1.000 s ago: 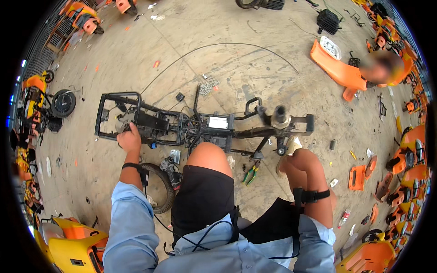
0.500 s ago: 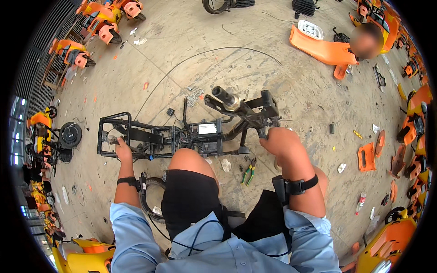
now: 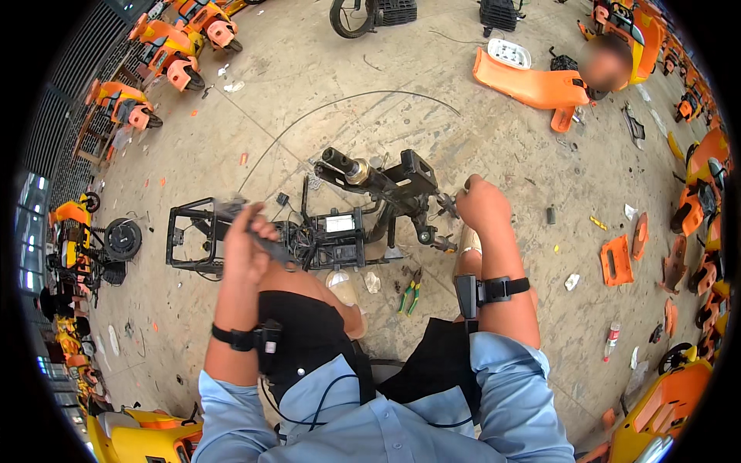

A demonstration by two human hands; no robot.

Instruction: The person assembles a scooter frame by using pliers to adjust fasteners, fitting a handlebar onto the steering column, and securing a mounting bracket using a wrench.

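Observation:
A stripped black scooter frame [image 3: 355, 251] lies across the floor in front of my knees. At its right end the steering tube [image 3: 351, 166] points up and to the left. My right hand [image 3: 484, 204] is closed at the end of the front fork [image 3: 446, 202], its fingertips partly turned away from view. My left hand [image 3: 248, 251] is raised over the left part of the frame, fingers wrapped round a long dark grey metal tool [image 3: 272, 248]. Motion smears the tool's far end, so its exact kind is unclear.
Green-handled pliers [image 3: 411, 295] lie on the floor near my shoe [image 3: 342, 289]. A long thin cable [image 3: 332, 100] curves beyond the frame. An orange body panel [image 3: 525, 81] and a white basket [image 3: 509, 54] lie at the far right. Scooters stand along both sides.
My left hand has lifted from the frame's left end and moved right, now with the grey tool. My right hand has moved up; the steering tube and fork have shifted left.

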